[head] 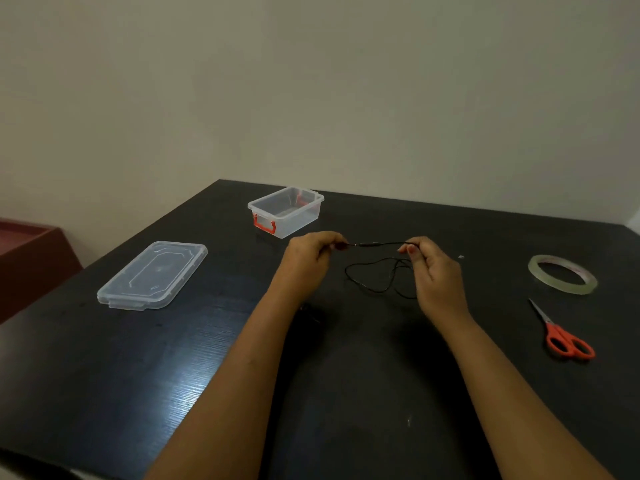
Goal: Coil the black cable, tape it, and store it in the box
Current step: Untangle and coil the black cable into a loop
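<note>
Beyond your forearms (242,358), left hand (308,252) and right hand (433,268) each have a pinching grip on the black cable (377,243), stretched sideways just nearer than the box (298,223), slack closer to the right hand.

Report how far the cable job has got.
Done: box open, lid set aside. In hand: left hand and right hand pinch a stretch of the black cable; the rest lies in loose loops. Left: coiling, taping with the tape roll, boxing.
</note>
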Tool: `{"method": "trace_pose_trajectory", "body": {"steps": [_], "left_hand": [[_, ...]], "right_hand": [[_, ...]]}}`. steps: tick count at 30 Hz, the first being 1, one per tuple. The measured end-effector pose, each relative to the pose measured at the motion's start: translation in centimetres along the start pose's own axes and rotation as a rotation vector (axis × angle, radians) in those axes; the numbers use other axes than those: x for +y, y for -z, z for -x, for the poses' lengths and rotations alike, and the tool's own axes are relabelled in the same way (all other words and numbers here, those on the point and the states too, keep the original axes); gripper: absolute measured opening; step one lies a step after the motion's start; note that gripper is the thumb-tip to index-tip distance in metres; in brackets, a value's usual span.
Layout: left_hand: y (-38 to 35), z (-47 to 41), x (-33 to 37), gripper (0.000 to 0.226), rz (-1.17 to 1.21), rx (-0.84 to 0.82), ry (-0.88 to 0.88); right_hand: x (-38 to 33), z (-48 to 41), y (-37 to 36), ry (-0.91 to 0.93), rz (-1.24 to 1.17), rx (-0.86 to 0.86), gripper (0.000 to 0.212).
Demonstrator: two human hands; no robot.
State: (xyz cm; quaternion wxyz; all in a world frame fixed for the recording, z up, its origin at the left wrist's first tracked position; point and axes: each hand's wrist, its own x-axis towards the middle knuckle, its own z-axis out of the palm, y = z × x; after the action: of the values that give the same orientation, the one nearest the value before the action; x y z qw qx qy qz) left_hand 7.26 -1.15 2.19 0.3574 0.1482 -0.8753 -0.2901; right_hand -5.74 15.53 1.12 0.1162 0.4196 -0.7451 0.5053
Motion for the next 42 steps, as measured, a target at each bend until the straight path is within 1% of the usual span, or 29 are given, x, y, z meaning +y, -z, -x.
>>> {"method": "trace_pose_trajectory", "body": {"steps": [2,4,6,7,8,9,11,14,16,17,19,21,22,24,26,28,29,31,33,34,35,37,38,40,42], "left_hand": [[0.0,0.0,-0.1,0.028,-0.055,0.054,-0.026],[-0.1,0.2,0.1,0.024,-0.019,0.085,-0.057],[-0.5,0.4,0.9,0.021,0.012,0.071,-0.101],[-0.9,0.5,1.4,0.020,0.015,0.053,-0.130],[-1.3,0.5,1.7,0.019,0.016,0.040,-0.157],[-1.6,0.5,2.0,0.016,0.010,0.035,-0.176],[-1.8,0.5,2.3,0.011,-0.026,0.029,-0.194],[-1.1,0.3,2.1,0.017,-0.151,-0.044,-0.209],[-0.6,0.1,2.0,0.023,-0.269,-0.085,-0.217],[-0.3,0.0,1.8,0.025,-0.322,-0.077,-0.221],[0.6,0.0,0.9,0.028,-0.387,0.022,-0.222],[1.5,0.1,-0.3,0.026,-0.410,0.135,-0.201],[1.9,0.2,-0.8,0.025,-0.426,0.154,-0.176],[1.7,0.2,-1.2,0.029,-0.446,0.097,-0.110],[0.6,0.1,-0.7,0.044,-0.438,-0.028,-0.066],[-1.1,0.1,0.4,0.058,-0.310,-0.108,-0.067],[-1.9,0.2,1.0,0.058,-0.215,-0.135,-0.083],[-3.4,0.6,2.0,0.052,0.002,-0.195,-0.105],[-3.9,0.9,2.4,0.036,0.225,-0.221,-0.088],[-3.7,0.9,2.4,0.027,0.275,-0.197,-0.074],[-3.4,0.7,2.4,0.020,0.272,-0.155,-0.063],[-2.3,0.4,2.1,0.014,0.202,-0.091,-0.047],[-1.7,0.2,1.9,0.013,0.156,-0.097,-0.040],[-0.8,0.0,1.4,0.010,0.018,-0.162,-0.042],[-0.2,0.0,0.8,0.012,-0.121,-0.168,-0.060]], "right_hand": [[-0.1,0.2,0.2,0.045,0.108,0.012,0.023],[-0.3,0.3,0.4,0.057,0.235,0.016,0.028],[-0.7,0.5,0.2,0.093,0.391,-0.032,0.039],[-1.0,0.7,-0.2,0.125,0.407,-0.083,0.043],[-1.3,0.7,-0.6,0.156,0.367,-0.134,0.041],[-1.6,0.8,-1.0,0.184,0.291,-0.171,0.035],[-1.8,0.7,-1.4,0.198,0.181,-0.183,0.021],[-1.5,0.0,-1.1,0.165,0.196,-0.113,0.016],[-1.0,-0.3,-0.5,0.132,0.217,-0.019,0.017],[-0.7,-0.4,-0.1,0.105,0.219,0.043,0.017],[0.0,-0.6,0.8,0.034,0.209,0.157,0.019],[0.8,-0.6,1.3,-0.037,0.199,0.211,0.019],[1.0,-0.6,1.4,-0.065,0.185,0.220,0.018],[1.0,-0.4,1.1,-0.091,0.137,0.209,0.013],[0.3,-0.3,0.4,-0.076,0.083,0.175,0.009],[-0.4,-0.2,-0.3,-0.044,-0.011,0.110,0.007],[-0.8,-0.1,-0.6,-0.016,-0.071,0.064,0.011],[-1.7,0.1,-0.9,0.066,-0.188,-0.030,0.019],[-2.1,0.3,-1.0,0.130,-0.248,-0.082,0.022],[-2.0,0.2,-1.0,0.144,-0.239,-0.072,0.022],[-1.8,0.1,-0.8,0.141,-0.214,-0.044,0.021],[-1.2,-0.1,-0.3,0.089,-0.148,0.013,0.017],[-0.9,-0.2,-0.1,0.060,-0.107,0.025,0.015],[-0.6,-0.3,0.1,0.032,-0.006,0.032,0.012],[-0.3,-0.4,0.3,0.008,0.068,0.073,0.011]]}}
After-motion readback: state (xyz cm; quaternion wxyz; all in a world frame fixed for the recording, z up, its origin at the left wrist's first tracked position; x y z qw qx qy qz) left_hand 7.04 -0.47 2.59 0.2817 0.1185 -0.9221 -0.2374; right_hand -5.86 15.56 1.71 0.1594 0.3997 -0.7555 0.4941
